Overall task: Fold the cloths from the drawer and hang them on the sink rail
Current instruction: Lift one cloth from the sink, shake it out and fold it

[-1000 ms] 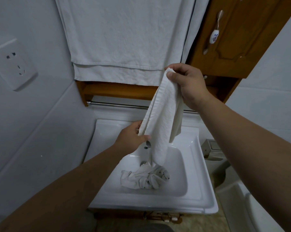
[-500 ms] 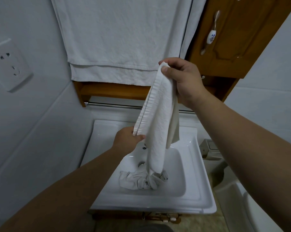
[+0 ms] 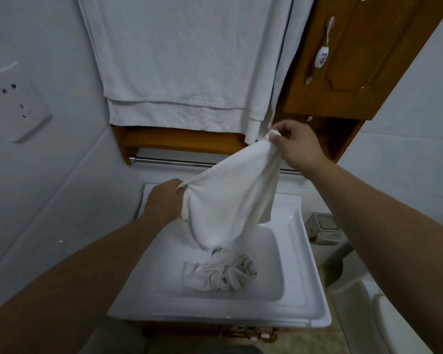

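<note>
A white cloth (image 3: 230, 198) hangs stretched between both hands above the white sink (image 3: 299, 272). My left hand (image 3: 163, 201) pinches its lower left corner. My right hand (image 3: 298, 144) pinches the upper right corner, higher and farther back. The cloth's top edge runs taut between them and the rest sags toward the basin. More crumpled white cloths (image 3: 219, 275) lie in a heap in the basin. The metal rail (image 3: 169, 162) runs along the wall behind the sink; the held cloth and my right hand hide its right part.
Large white towels (image 3: 189, 67) hang above the rail over a wooden shelf (image 3: 179, 141). A wooden cabinet door (image 3: 355, 54) with a ceramic handle is at upper right. A wall socket (image 3: 19, 103) sits on the left wall. A toilet (image 3: 383, 310) stands right of the sink.
My left hand pulled the cloth's edge out to the left and my right hand moved right, so the cloth went from hanging bunched to spread open, its tip lifted off the heap.
</note>
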Motion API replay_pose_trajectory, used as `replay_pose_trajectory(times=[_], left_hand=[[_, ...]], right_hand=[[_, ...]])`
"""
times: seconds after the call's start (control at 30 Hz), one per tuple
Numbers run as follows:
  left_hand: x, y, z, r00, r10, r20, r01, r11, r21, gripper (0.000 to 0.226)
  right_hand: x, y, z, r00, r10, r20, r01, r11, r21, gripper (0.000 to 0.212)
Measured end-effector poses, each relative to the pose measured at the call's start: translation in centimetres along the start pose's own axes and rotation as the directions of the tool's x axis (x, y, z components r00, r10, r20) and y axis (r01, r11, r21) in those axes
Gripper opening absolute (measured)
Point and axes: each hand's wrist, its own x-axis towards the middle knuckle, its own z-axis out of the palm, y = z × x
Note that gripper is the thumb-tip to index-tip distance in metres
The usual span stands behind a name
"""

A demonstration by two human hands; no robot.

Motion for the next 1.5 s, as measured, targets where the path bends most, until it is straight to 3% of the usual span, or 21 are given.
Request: replay_pose_trajectory(times=[0.1,0.27,0.57,0.67,0.77,0.87,0.97,1.0,1.07,1.1,1.23,1.37,1.5], left_hand=[[0.8,0.1,-1.8,0.994,0.102,-0.024,-0.097,0.982,0.161,0.021],[2.4,0.5,-4.4,0.976,0.216,0.004,-0.198,0.883,0.425,0.017],[2.9,1.7,-6.1,0.941,0.242,0.238,-0.33,0.819,0.469,0.034],[2.8,2.3,-6.2,0.934,0.251,0.253,-0.345,0.814,0.468,0.038],[2.5,3.3,-5.9,0.939,0.2,0.279,-0.303,0.865,0.399,0.046],[2.1,4.2,-5.4,0.914,0.083,0.396,-0.212,0.931,0.296,0.053],[1.7,5.3,-5.1,0.931,-0.011,0.366,0.003,1.0,0.024,0.044],[1.8,5.8,-5.0,0.939,-0.075,0.337,0.134,0.979,-0.156,0.041],[1.9,7.0,-5.0,0.916,-0.209,0.344,0.362,0.799,-0.48,0.046],[2.0,7.6,-5.0,0.895,-0.242,0.375,0.424,0.722,-0.547,0.051],[1.1,9.9,-4.3,0.833,-0.245,0.496,0.525,0.631,-0.57,0.037],[0.7,11.6,-3.8,0.81,-0.216,0.545,0.579,0.438,-0.687,0.028],[0.5,11.5,-3.9,0.799,-0.233,0.554,0.598,0.398,-0.696,0.025]], right_hand=[[-0.5,2.0,0.2,0.997,0.01,0.071,0.001,0.988,-0.158,0.017],[-0.6,3.2,0.4,0.994,0.096,0.053,-0.086,0.984,-0.158,0.021],[-0.8,4.2,-0.2,0.966,0.255,0.034,-0.257,0.964,0.071,0.016],[-0.8,4.3,-0.4,0.956,0.293,0.015,-0.292,0.945,0.146,0.015],[-0.9,4.1,-0.5,0.949,0.312,-0.04,-0.299,0.936,0.187,0.015],[-1.0,3.6,-0.5,0.949,0.307,-0.076,-0.292,0.943,0.16,0.016],[-1.4,2.4,0.2,0.975,0.199,-0.094,-0.195,0.979,0.053,0.016],[-1.5,1.9,0.6,0.983,0.151,-0.106,-0.153,0.988,-0.009,0.016],[-2.0,0.5,1.7,0.988,0.063,-0.141,-0.078,0.991,-0.104,0.014],[-2.4,-0.2,2.2,0.986,0.036,-0.161,-0.055,0.992,-0.114,0.01],[-4.0,-2.5,4.3,0.983,0.005,-0.182,-0.007,1.0,-0.012,0.007],[-5.7,-3.8,6.1,0.999,-0.041,-0.009,0.041,0.999,0.01,0.008],[-7.1,-3.8,6.9,0.997,-0.057,0.059,0.055,0.998,0.037,0.009]])
